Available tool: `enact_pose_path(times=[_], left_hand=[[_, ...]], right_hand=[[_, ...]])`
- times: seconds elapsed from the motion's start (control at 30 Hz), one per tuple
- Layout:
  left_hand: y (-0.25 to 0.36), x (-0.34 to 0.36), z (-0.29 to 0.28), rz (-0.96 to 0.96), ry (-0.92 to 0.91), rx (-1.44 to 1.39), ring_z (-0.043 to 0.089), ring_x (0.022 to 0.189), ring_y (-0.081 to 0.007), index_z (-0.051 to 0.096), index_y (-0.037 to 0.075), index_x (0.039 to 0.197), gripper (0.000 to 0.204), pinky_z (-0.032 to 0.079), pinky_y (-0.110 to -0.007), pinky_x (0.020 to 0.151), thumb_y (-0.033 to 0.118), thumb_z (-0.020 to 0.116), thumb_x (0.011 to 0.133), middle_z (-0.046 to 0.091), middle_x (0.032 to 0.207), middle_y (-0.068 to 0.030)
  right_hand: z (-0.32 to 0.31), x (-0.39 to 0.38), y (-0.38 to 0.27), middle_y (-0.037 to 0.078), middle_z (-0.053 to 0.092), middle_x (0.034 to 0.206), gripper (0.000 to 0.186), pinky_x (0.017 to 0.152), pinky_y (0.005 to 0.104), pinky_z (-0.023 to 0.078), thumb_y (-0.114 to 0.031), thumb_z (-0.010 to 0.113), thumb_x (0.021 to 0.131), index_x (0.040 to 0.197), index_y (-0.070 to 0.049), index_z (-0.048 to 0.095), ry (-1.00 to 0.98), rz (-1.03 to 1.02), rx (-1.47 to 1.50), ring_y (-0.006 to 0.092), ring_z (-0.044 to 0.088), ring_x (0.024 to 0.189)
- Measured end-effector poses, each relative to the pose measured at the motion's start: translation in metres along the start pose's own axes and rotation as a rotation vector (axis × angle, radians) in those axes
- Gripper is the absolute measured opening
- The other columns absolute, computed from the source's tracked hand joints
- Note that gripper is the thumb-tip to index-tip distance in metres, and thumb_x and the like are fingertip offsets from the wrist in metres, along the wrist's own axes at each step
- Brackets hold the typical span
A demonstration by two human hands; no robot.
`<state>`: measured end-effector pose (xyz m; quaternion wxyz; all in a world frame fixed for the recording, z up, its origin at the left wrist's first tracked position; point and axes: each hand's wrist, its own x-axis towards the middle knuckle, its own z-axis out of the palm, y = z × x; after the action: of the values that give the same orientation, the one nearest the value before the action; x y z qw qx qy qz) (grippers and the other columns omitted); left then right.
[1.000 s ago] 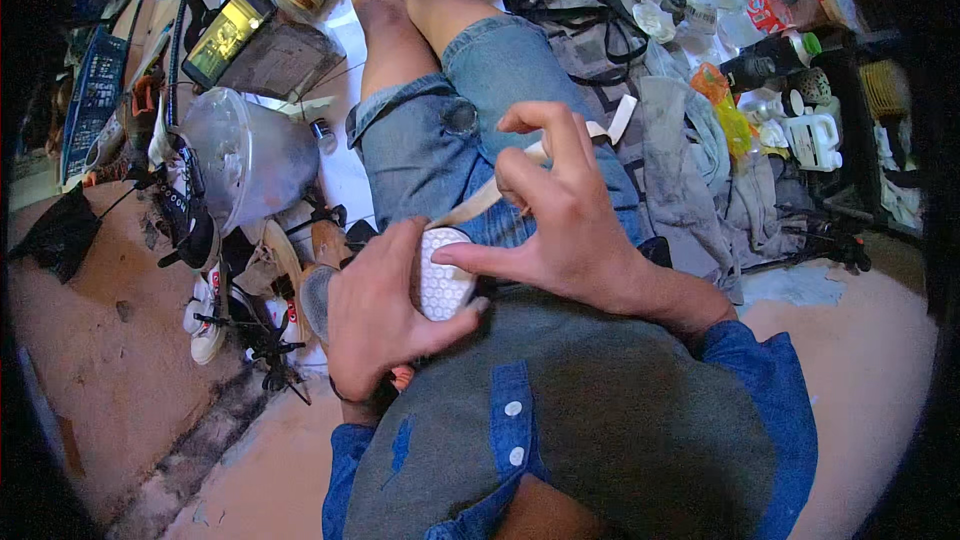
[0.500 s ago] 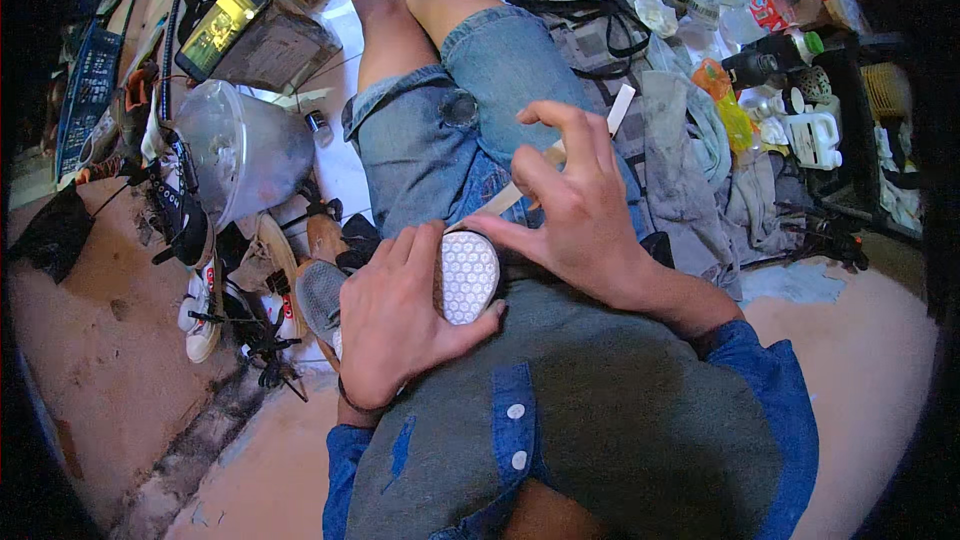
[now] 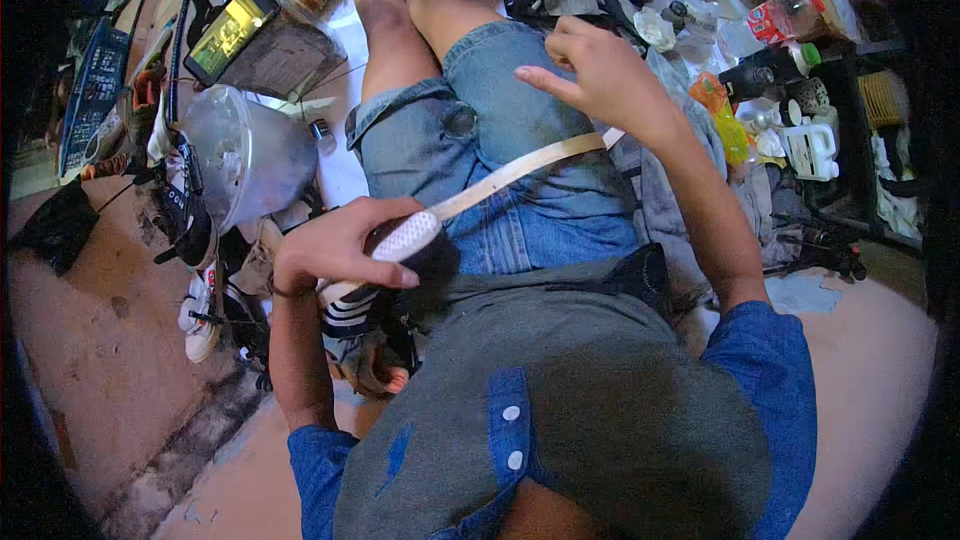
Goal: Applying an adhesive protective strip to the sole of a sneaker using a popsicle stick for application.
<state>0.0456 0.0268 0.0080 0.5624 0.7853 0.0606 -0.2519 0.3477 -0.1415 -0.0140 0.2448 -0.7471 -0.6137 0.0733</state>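
My left hand [image 3: 335, 245] is wrapped round a dark shoe [image 3: 352, 308] with white stripes on its side, held over my lap. The rounded end of its white textured sole [image 3: 408, 238] shows between thumb and fingers. From that end a long pale strip [image 3: 525, 168] arches to the right across my denim shorts; its far end hangs loose below my right wrist. My right hand [image 3: 605, 70] is raised over my right thigh, thumb stretched out and fingers loosely bent, apart from the strip. Nothing shows in it.
On the left are a clear plastic tub [image 3: 245, 155], several loose shoes and a phone [image 3: 232, 35] propped on a block. To the right lie grey cloths, a dark bottle with a green cap [image 3: 770, 68], a white jug [image 3: 810, 148] and a red-labelled bottle [image 3: 785, 18].
My right hand has let go of the strip and moved up and away. My left hand has shifted left with the shoe and tilted it, so its striped side now shows.
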Motion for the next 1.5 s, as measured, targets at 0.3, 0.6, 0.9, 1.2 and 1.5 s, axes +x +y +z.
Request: enact_pose_path(times=[0.3,0.6,0.9,1.2,1.5], left_hand=[[0.015,-0.012,0.008,-0.037,0.428,0.155,0.056,0.069,-0.0254,0.057,-0.002,0.109,0.066,0.045,-0.036,0.066,0.046,0.075,0.067,0.058,0.077,-0.0158],[0.126,0.009,0.031,0.11,0.85,0.649,0.065,0.084,-0.0401,0.053,0.003,0.114,0.07,0.052,-0.045,0.072,0.049,0.077,0.068,0.063,0.092,-0.0203],[0.067,0.001,0.068,-0.259,0.297,0.46,0.066,0.082,-0.0437,0.058,0.001,0.108,0.069,0.052,-0.05,0.072,0.054,0.074,0.067,0.066,0.087,-0.0263],[0.041,-0.008,0.068,-0.323,0.306,0.323,0.066,0.082,-0.0447,0.06,-0.002,0.105,0.07,0.051,-0.049,0.073,0.055,0.075,0.066,0.066,0.086,-0.0275],[0.035,-0.01,0.068,-0.277,0.299,0.322,0.065,0.081,-0.0446,0.059,-0.001,0.102,0.067,0.051,-0.05,0.072,0.054,0.075,0.068,0.066,0.084,-0.027]], right_hand=[[-0.01,-0.033,0.013,0.024,0.036,0.149,0.101,0.113,0.0465,0.032,-0.06,0.081,0.067,0.146,-0.012,0.04,0.391,0.152,-0.067,0.0416,0.036,0.138],[-0.047,-0.024,-0.093,0.025,0.029,0.153,0.122,0.118,0.0465,0.022,-0.056,0.088,0.057,0.151,-0.006,0.03,0.594,-0.094,0.298,0.0385,0.024,0.145],[0.041,-0.065,-0.104,0.023,0.009,0.16,0.111,0.108,0.0725,0.021,-0.057,0.084,0.063,0.153,-0.021,0.029,0.029,0.098,0.293,0.0559,0.011,0.143],[0.042,-0.072,-0.116,0.02,0.016,0.159,0.093,0.109,0.0707,0.022,-0.05,0.079,0.073,0.151,-0.024,0.034,-0.049,0.082,0.093,0.0524,0.015,0.144],[0.054,-0.066,-0.117,0.02,0.014,0.159,0.095,0.1,0.0773,0.027,-0.041,0.082,0.071,0.15,-0.023,0.034,-0.045,0.066,0.214,0.0537,0.014,0.143]])
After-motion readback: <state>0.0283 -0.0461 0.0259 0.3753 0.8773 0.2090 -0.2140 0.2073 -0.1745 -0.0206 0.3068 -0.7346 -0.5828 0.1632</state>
